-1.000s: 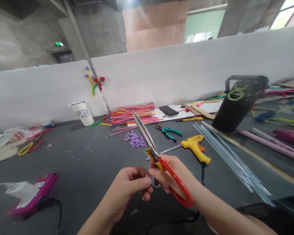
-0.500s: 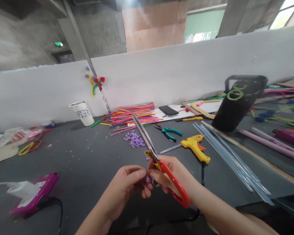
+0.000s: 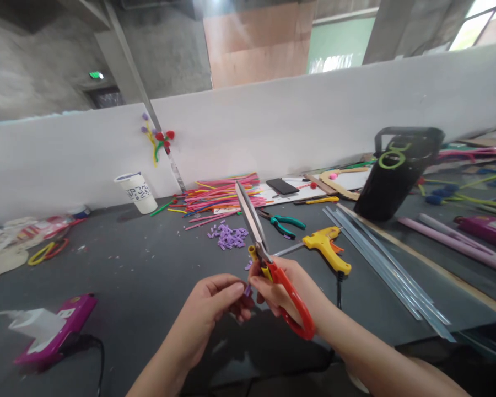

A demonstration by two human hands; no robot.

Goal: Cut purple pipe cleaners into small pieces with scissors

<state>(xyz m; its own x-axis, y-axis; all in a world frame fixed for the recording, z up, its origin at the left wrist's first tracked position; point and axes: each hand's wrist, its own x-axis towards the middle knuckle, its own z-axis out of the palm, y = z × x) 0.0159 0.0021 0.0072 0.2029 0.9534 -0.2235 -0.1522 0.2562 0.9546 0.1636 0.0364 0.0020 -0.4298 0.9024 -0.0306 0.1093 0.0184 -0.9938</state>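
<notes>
My right hand [image 3: 289, 284] is closed around a pair of red-handled scissors [image 3: 294, 303], whose blades point up and away over the table. A short yellow tube-like bit [image 3: 252, 252] shows beside the pivot; I cannot tell if it belongs to the scissors. My left hand [image 3: 215, 300] pinches a small purple piece [image 3: 248, 289] between thumb and fingers, right by my right fingertips. Just beyond the hands lies a heap of similar cut purple pieces [image 3: 228, 236], with a few more near the scissors' pivot.
Pink and red pipe cleaners [image 3: 215, 198] lie at the back. Teal pliers [image 3: 287, 225], a yellow glue gun [image 3: 324, 245] and clear glue sticks [image 3: 391, 270] are on the right, near a black tumbler [image 3: 392, 176]. Left are a paper cup [image 3: 138, 193] and a magenta power strip [image 3: 62, 328].
The scissors have turned slightly more upright, and both hands have risen a little. The purple piece stays between the fingertips. The whole view has shifted slightly.
</notes>
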